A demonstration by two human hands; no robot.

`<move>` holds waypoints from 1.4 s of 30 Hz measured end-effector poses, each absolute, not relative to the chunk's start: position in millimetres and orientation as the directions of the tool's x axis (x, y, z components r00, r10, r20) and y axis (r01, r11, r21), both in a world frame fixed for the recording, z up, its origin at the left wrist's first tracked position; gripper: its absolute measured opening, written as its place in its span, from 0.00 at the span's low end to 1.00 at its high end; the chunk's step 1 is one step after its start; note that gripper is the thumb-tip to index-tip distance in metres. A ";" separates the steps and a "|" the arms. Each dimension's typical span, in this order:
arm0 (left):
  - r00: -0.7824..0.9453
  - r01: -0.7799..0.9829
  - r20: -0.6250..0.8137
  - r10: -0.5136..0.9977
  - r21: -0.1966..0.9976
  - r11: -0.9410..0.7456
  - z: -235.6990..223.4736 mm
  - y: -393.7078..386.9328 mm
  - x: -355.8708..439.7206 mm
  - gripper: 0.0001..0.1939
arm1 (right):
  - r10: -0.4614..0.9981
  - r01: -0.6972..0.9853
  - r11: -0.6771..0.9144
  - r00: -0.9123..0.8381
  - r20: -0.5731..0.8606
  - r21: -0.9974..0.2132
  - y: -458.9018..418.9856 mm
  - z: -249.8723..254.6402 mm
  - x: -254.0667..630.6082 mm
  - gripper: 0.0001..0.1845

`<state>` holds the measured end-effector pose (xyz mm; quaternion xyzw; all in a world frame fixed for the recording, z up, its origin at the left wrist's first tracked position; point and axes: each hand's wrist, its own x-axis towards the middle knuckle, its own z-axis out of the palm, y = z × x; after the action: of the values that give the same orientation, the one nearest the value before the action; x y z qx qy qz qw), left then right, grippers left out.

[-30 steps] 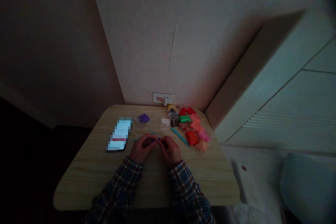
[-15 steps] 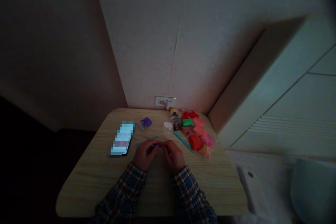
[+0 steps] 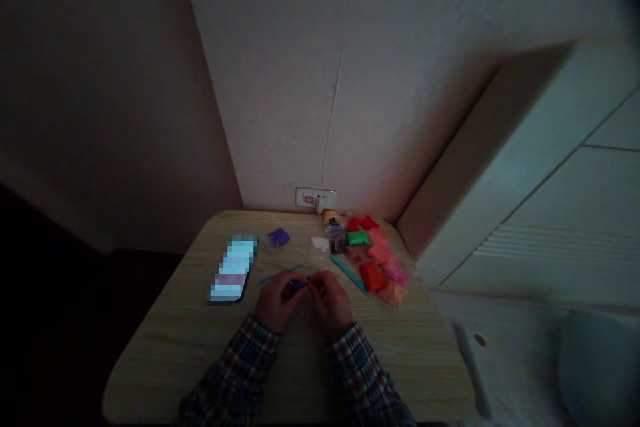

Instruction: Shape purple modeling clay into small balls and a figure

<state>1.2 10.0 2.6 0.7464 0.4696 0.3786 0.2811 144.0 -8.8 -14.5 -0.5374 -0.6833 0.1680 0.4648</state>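
Note:
My left hand (image 3: 275, 300) and my right hand (image 3: 330, 300) meet over the middle of a light wooden table (image 3: 200, 340). Both are curled, and their fingertips pinch a small purple lump of clay (image 3: 299, 285) between them. A thin teal stick (image 3: 280, 273) lies just beyond my left hand. A second teal tool (image 3: 349, 275) lies to the right of my right hand. My sleeves are plaid. The room is dim, so the fine shape of the lump is hard to see.
A phone with a lit screen (image 3: 231, 268) lies left of my hands. A purple clay bag (image 3: 278, 237), a white packet (image 3: 320, 244) and several bags of red, green, pink and orange clay (image 3: 375, 257) sit at the back right. A wall socket (image 3: 315, 199) is behind. A white cabinet (image 3: 540, 213) stands right.
My hands have drawn slightly closer together on the purple lump. The camera view has shifted a little, so the table sits lower in the picture.

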 end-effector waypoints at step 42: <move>0.257 0.506 0.312 0.915 0.763 -0.402 4.0 10.6 -0.4 0.06 | 0.850 0.528 0.409 0.075 0.521 -0.744 -7.4 -10.9 144.5 0.13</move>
<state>-0.4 10.6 4.0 0.7458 0.4761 0.3808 0.2686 144.5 -7.4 -10.9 -0.5205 -0.6619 0.1562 0.5163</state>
